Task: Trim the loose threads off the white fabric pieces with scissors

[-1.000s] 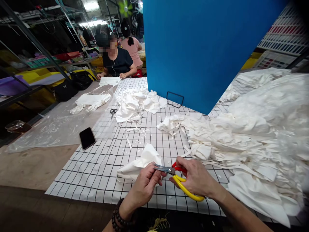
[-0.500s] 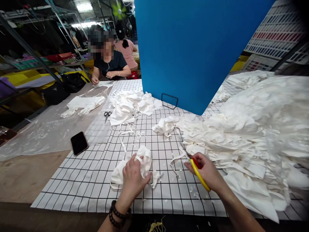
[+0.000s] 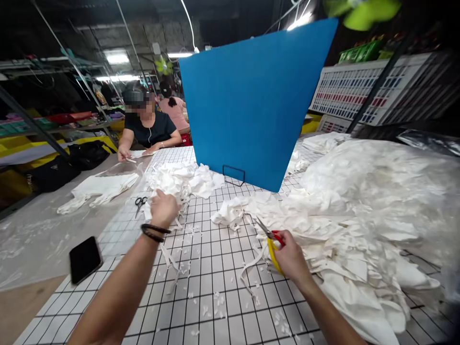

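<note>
My left hand [image 3: 163, 208] reaches forward to the near edge of a pile of white cloth pieces [image 3: 187, 178]. Its fingers curl down onto the cloth, and whether they grip any I cannot tell. A dark bead bracelet sits on that wrist. My right hand [image 3: 290, 258] holds scissors with yellow and red handles [image 3: 270, 238], blades pointing up and left. It rests at the left edge of a large heap of white cloth [image 3: 362, 211]. White strips and small scraps [image 3: 247, 263] lie on the black-and-white grid mat [image 3: 215, 282] between my hands.
A blue board [image 3: 258, 105] stands upright behind the piles. A black phone [image 3: 85, 258] lies at the mat's left edge, and small black scissors [image 3: 141, 201] lie farther back. Folded white cloth [image 3: 100, 187] rests on clear plastic. A person in a black top [image 3: 149, 132] sits at the far left.
My left hand carried the white cloth piece from the near mat forward to the far pile. My right hand drew the scissors right, beside the heap. The view tilted up.
</note>
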`<action>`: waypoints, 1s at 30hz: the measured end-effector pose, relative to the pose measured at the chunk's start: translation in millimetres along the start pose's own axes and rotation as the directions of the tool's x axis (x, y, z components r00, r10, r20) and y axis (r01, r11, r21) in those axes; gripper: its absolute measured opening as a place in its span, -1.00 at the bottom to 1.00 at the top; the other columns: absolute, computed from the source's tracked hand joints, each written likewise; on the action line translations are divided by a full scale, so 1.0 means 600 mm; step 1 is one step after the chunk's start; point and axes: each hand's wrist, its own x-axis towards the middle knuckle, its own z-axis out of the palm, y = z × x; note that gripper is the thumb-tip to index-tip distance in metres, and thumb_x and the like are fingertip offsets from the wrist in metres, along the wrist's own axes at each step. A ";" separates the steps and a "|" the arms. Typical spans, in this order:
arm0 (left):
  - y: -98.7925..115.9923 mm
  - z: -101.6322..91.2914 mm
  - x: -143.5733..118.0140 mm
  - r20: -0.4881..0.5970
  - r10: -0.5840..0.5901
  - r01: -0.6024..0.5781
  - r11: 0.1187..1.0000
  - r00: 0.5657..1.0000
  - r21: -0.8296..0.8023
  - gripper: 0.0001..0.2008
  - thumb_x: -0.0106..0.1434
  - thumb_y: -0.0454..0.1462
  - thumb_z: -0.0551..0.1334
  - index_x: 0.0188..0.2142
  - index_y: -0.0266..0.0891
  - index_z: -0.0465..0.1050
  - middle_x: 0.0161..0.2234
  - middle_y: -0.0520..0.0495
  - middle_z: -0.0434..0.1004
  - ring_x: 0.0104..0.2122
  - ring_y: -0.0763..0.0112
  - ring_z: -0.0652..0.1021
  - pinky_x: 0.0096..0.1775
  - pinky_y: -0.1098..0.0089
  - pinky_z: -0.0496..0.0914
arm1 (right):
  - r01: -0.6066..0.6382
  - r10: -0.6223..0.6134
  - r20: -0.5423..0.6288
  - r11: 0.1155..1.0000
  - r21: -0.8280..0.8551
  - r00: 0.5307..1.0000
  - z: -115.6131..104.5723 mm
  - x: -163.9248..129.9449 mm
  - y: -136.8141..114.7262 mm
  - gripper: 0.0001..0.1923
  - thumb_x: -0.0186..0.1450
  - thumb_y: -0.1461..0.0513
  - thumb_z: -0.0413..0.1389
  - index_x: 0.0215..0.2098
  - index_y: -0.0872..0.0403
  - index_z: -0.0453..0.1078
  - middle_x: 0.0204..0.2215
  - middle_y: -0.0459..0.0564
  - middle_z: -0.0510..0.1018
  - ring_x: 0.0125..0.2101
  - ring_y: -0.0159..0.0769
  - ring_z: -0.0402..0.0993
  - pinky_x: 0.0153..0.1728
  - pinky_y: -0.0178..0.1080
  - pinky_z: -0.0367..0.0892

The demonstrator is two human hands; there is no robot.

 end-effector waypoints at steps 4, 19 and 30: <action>0.124 0.101 -0.038 0.133 0.239 -0.228 0.969 0.962 -0.090 -0.62 0.20 -0.17 0.25 -0.03 -0.33 0.40 0.05 -0.35 0.35 0.00 0.01 0.43 -0.06 0.20 0.32 | -0.011 0.011 0.020 1.000 -0.026 1.000 0.064 0.068 -0.070 -0.81 0.19 0.25 0.05 -0.21 0.01 0.22 -0.30 0.04 0.57 -0.23 -0.13 0.52 -0.30 -0.23 0.30; 0.026 0.126 -0.195 0.296 0.583 -0.532 0.812 0.756 -0.241 -0.76 0.09 -0.40 0.27 -0.21 -0.16 0.53 -0.09 -0.17 0.41 -0.05 0.08 0.38 0.01 0.11 0.27 | 0.085 -0.158 0.068 0.790 0.607 0.985 -0.027 0.053 -0.076 -0.69 0.21 0.04 0.12 -0.26 0.02 0.15 -0.34 -0.07 0.41 -0.49 -0.37 0.37 -0.45 -0.27 0.34; 0.172 0.107 -0.259 0.737 0.551 0.553 0.500 0.391 -0.666 -0.29 0.22 0.22 -0.01 -0.41 -0.40 0.53 -0.51 -0.15 0.52 -0.59 0.42 0.46 -0.48 0.36 0.38 | -0.008 -0.223 0.251 0.731 0.682 0.942 -0.089 -0.075 -0.061 -0.70 0.14 0.15 0.18 -0.28 -0.02 0.14 -0.40 -0.10 0.39 -0.43 -0.31 0.40 -0.41 -0.24 0.36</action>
